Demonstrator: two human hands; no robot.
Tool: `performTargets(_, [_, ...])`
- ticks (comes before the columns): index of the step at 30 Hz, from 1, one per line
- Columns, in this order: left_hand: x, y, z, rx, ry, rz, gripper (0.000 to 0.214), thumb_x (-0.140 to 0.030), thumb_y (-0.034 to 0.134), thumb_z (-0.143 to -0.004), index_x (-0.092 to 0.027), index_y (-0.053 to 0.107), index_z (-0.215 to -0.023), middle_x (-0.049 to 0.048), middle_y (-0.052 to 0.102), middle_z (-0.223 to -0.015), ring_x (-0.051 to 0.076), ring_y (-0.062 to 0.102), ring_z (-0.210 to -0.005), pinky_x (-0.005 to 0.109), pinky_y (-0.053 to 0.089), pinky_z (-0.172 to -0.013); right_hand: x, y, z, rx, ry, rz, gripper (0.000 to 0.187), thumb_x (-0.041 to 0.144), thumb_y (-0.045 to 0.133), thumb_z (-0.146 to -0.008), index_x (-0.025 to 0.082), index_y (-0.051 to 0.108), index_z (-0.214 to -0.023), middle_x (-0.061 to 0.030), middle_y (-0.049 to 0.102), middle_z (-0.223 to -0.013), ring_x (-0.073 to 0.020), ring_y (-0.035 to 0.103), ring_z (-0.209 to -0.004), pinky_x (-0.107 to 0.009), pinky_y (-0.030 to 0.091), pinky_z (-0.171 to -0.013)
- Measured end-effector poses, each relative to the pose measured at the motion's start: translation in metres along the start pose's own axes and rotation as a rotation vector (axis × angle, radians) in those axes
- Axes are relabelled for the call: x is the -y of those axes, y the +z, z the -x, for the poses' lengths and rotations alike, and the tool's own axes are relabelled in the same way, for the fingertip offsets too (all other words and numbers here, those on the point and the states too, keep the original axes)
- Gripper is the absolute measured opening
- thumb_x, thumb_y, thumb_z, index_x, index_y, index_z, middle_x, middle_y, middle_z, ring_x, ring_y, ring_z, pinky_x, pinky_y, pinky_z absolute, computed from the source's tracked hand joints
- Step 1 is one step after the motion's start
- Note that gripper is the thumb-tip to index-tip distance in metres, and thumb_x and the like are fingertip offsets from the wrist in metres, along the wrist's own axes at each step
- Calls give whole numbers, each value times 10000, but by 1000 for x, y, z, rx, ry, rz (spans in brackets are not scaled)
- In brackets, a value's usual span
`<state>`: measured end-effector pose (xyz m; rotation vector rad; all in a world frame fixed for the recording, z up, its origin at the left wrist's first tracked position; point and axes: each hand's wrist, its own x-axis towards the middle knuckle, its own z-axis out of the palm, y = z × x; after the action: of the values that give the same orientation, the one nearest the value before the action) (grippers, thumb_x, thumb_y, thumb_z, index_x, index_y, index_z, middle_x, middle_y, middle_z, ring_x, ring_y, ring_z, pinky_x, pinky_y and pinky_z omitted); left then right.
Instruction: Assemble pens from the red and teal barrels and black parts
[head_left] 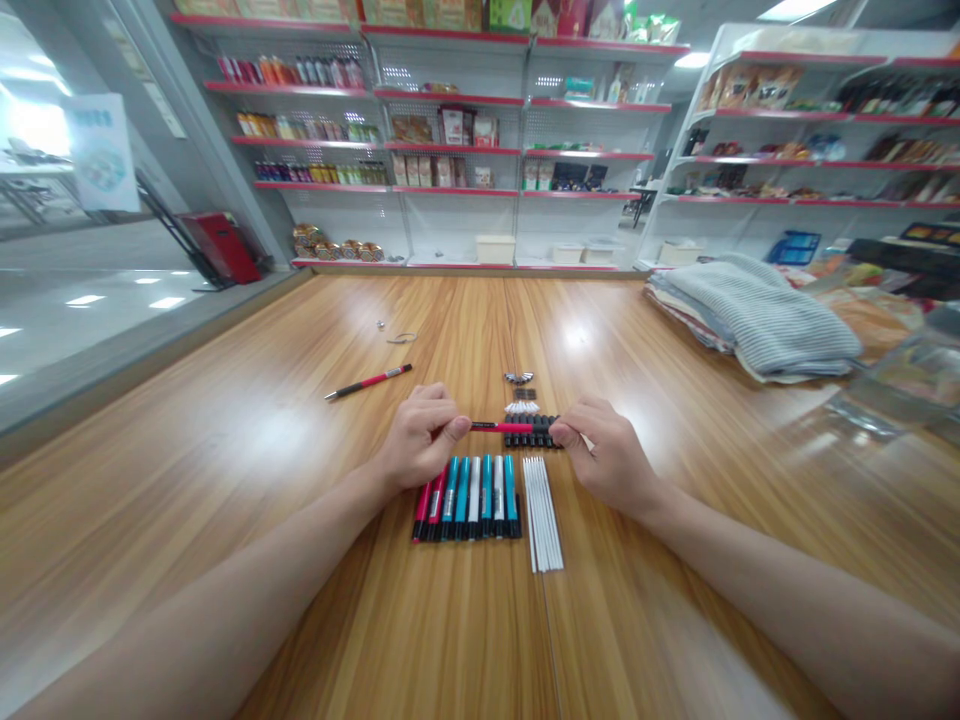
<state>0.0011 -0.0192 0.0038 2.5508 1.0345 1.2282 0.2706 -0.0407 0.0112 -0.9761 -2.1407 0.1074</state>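
Note:
My left hand [420, 438] and my right hand [604, 452] hold a red pen barrel [501, 427] between them, each pinching one end, just above the wooden table [300, 470]. Under the hands lies a row of red, teal and white pen barrels [469, 498] side by side. To its right lies a bundle of thin white refills [542, 512]. Behind the held pen sit a row of small black pen parts [532, 437], a cluster of white tips [521, 407] and a few dark small parts [519, 378].
A whole red and black pen [367, 382] lies to the left, with small metal bits [401, 338] beyond it. Folded cloths [757, 315] and plastic bags [892, 330] are at the right. Store shelves [450, 150] line the back wall.

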Motion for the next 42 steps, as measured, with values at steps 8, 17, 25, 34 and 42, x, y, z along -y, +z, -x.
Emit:
performTargets(8, [0, 3, -3, 12, -117, 190, 471, -305, 446, -928, -163, 341, -492, -21, 350, -549, 99, 368, -514, 289, 291, -541, 0, 1, 1, -49, -76, 26, 181, 241, 504, -922, 179, 582, -770, -40, 555, -687, -176, 452, -707, -344, 358, -712])
performTargets(17, [-2, 1, -3, -98, 7, -45, 267, -274, 491, -917, -181, 496, -668, 29, 497, -643, 168, 446, -683, 340, 353, -678, 4, -2, 1, 19, 8, -1, 246, 254, 483, -915, 184, 516, -682, -18, 540, -646, -159, 458, -674, -324, 338, -673])
performTargets(25, [-3, -1, -2, -26, 143, -188, 108, -221, 519, -903, -183, 615, -874, 36, 574, -718, 179, 457, -740, 360, 350, -751, 1, 1, 2, 17, 3, 16, 234, 265, 490, -915, 179, 559, -709, -20, 551, -651, -158, 463, -670, -314, 329, -661])
performTargets(34, [-11, -6, -8, -36, 260, -403, 191, -259, 615, -861, -231, 643, -1048, 30, 652, -781, 190, 467, -765, 366, 339, -766, 1, 1, 2, 83, -8, 64, 203, 242, 479, -926, 173, 610, -788, -31, 606, -712, -172, 474, -727, -332, 329, -707])
performTargets(42, [-11, 1, -4, 75, 161, -220, 150, -225, 560, -871, -182, 668, -777, 23, 609, -625, 171, 463, -690, 365, 326, -730, 1, 3, 3, 64, -32, 147, 209, 233, 491, -928, 171, 631, -786, -32, 605, -707, -173, 459, -752, -350, 313, -751])
